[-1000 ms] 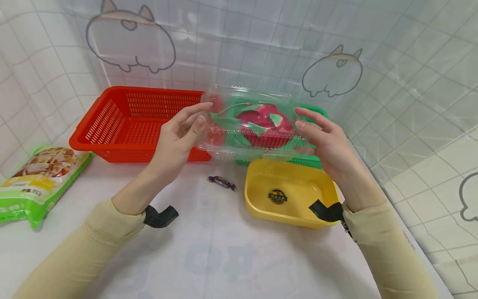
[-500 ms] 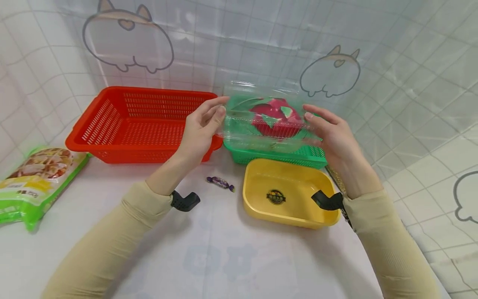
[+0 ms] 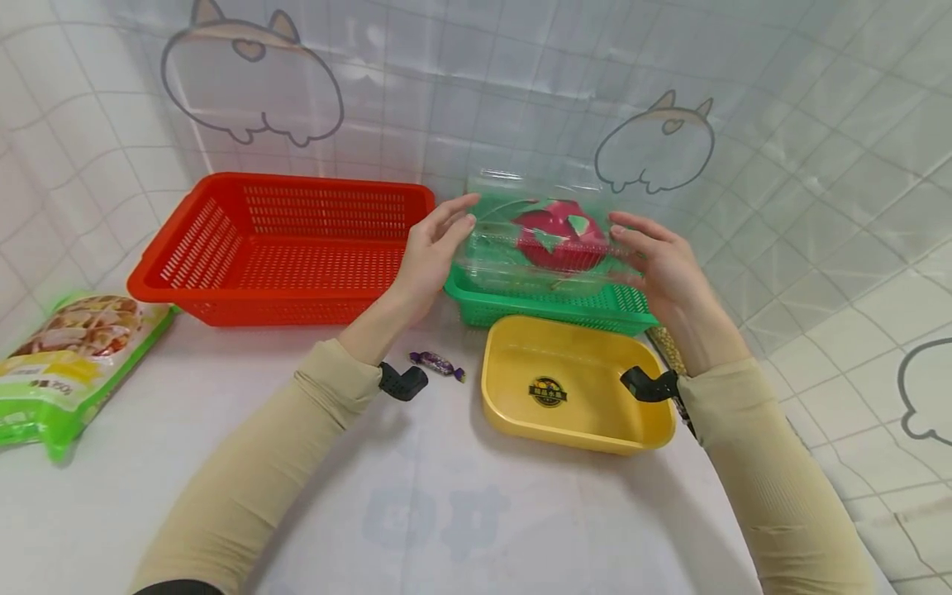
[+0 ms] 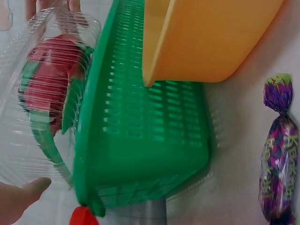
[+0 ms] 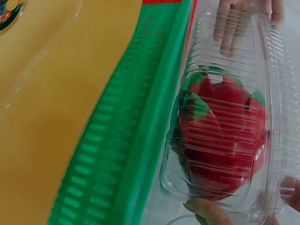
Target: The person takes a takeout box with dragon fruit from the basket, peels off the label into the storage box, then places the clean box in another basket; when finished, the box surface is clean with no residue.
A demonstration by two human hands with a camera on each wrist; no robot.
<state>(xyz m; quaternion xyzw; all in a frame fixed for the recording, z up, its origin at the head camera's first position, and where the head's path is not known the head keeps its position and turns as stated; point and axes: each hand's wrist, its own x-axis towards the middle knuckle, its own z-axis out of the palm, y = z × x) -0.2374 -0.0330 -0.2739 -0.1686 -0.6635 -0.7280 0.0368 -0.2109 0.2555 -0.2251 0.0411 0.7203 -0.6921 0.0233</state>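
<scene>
A clear plastic clamshell box (image 3: 494, 252) is held level between my two hands, over the green basket (image 3: 479, 309) in the head view. Inside it lies a red dragon fruit (image 3: 563, 235) with green scales, seen through the ribbed plastic. My left hand (image 3: 430, 252) grips the box's left end, thumb toward me. At the other end my right hand (image 3: 669, 264) pinches it between thumb and fingers. The left wrist view has the box (image 4: 47, 154) just above the basket's rim (image 4: 86, 136). From the right wrist, the fruit (image 5: 220, 136) fills the near half of the box.
To the left stands a red basket (image 3: 245, 307). A yellow tub (image 3: 521, 421) with a round label sits in front of the green basket. One purple-wrapped candy (image 3: 437, 364) lies on the white table (image 3: 416, 471), and a green-edged food bag (image 3: 82, 355) at far left.
The box with the dragon fruit has moved right, from partly over the red basket to over the green one, and lately a little lower. My left hand travelled right with it.
</scene>
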